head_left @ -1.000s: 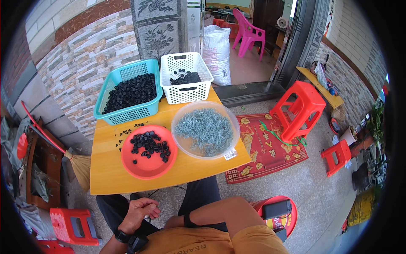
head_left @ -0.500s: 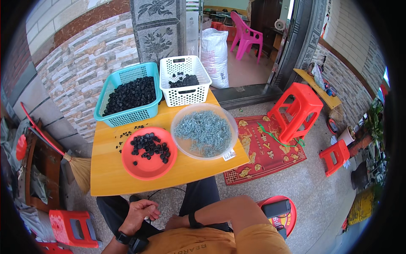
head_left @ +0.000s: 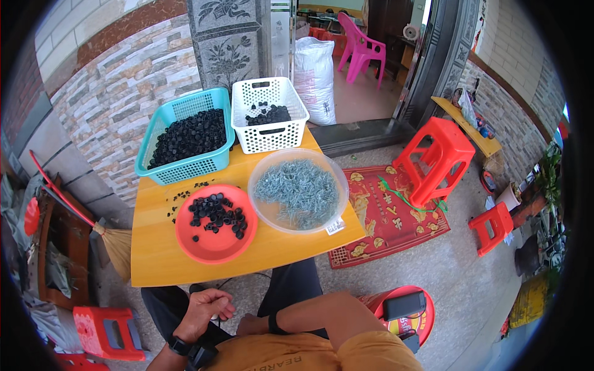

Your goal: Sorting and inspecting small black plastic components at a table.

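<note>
My left hand (head_left: pixel 209 308) is held over my lap below the table edge, its fingers curled together; whatever they may hold is hidden. Close beside it, my right hand (head_left: pixel 252 324) rests low against my shirt, its fingers mostly out of sight. Neither hand touches the yellow table (head_left: pixel 272 252). On its near side sits a red plate (head_left: pixel 204 252) with small black cap-like pieces (head_left: pixel 218 210). To the right, a clear round tub (head_left: pixel 263 217) is filled with thin silvery metal pieces (head_left: pixel 297 191), perhaps screws or nails.
Behind stand a teal basket (head_left: pixel 185 174) and a white basket (head_left: pixel 272 143), both with black pieces. Black crumbs (head_left: pixel 180 195) lie beside the plate. A red stool (head_left: pixel 433 154) stands on the red mat (head_left: pixel 396 238). A dark device (head_left: pixel 404 305) lies on a red-rimmed round seat at my right.
The view has shifted slightly. My right hand has drawn a little to the left near my lap; my left hand stays curled. The things on the table have not moved.
</note>
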Demonstrator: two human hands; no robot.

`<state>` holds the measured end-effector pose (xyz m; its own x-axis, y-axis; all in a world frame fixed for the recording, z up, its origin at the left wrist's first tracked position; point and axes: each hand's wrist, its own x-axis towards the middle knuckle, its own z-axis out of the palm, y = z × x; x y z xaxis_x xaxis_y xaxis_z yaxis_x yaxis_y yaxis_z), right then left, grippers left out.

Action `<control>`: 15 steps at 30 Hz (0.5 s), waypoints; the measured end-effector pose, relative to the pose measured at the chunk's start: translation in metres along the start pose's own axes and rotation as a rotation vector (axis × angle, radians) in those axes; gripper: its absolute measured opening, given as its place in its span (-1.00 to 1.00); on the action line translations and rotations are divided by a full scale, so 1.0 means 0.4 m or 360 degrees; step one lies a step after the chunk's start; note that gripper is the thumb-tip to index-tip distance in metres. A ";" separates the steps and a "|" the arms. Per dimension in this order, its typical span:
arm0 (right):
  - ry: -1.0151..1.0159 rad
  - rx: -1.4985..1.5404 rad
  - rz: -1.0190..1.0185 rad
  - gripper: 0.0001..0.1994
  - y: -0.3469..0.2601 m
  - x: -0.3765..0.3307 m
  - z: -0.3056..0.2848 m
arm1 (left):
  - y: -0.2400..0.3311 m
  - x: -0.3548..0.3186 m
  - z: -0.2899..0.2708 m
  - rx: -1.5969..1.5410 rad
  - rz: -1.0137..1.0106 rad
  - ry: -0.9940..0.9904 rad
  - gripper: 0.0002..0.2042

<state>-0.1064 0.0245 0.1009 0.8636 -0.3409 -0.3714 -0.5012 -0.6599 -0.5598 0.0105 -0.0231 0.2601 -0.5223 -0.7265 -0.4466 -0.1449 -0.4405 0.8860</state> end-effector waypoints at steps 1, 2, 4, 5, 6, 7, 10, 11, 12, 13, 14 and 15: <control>0.0095 -0.0100 0.0007 -0.75 -0.001 0.007 0.006 | -0.005 0.000 -0.001 -0.0010 -0.0009 0.0009 -0.81; 0.0092 -0.0098 0.0008 -0.75 0.002 0.010 0.012 | -0.008 0.001 -0.001 -0.0013 -0.0011 0.0008 -0.81; 0.0181 -0.0329 -0.0026 -0.71 0.006 0.017 0.012 | -0.010 0.002 -0.003 -0.0028 0.0024 -0.0020 -0.82; 0.0181 -0.0328 -0.0024 -0.71 0.016 0.033 0.029 | -0.010 0.002 -0.003 -0.0029 0.0024 -0.0022 -0.82; 0.0306 -0.0358 -0.0053 -0.71 0.031 0.059 0.062 | -0.011 0.002 -0.003 -0.0043 0.0032 -0.0019 -0.82; 0.0430 -0.0390 -0.0080 -0.70 0.039 0.072 0.083 | -0.011 0.002 -0.003 -0.0058 0.0041 -0.0017 -0.82; 0.1119 -0.0873 -0.0464 -0.73 0.050 0.047 0.118 | -0.014 -0.001 -0.010 -0.0047 0.0034 0.0010 -0.82; 0.1116 -0.0873 -0.0464 -0.73 0.051 0.046 0.115 | -0.018 -0.001 -0.013 -0.0050 0.0035 0.0010 -0.82; 0.0468 -0.0347 -0.0186 -0.75 0.027 0.020 0.061 | -0.023 -0.001 -0.018 -0.0050 0.0024 0.0014 -0.82; -0.0179 0.0180 0.0097 -0.73 0.013 0.007 0.032 | -0.026 -0.001 -0.020 -0.0048 0.0011 0.0015 -0.82; -0.0181 0.0180 0.0097 -0.73 0.021 0.012 0.038 | -0.024 -0.002 -0.019 -0.0050 0.0011 0.0016 -0.82; -0.0256 0.0160 0.0083 -0.69 0.037 0.019 0.051 | -0.018 -0.002 -0.015 -0.0034 0.0007 0.0010 -0.82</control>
<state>-0.1082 0.0256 0.0747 0.8205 -0.2561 -0.5111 -0.5550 -0.5713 -0.6046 0.0170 -0.0228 0.2534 -0.5177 -0.7317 -0.4433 -0.1245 -0.4482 0.8852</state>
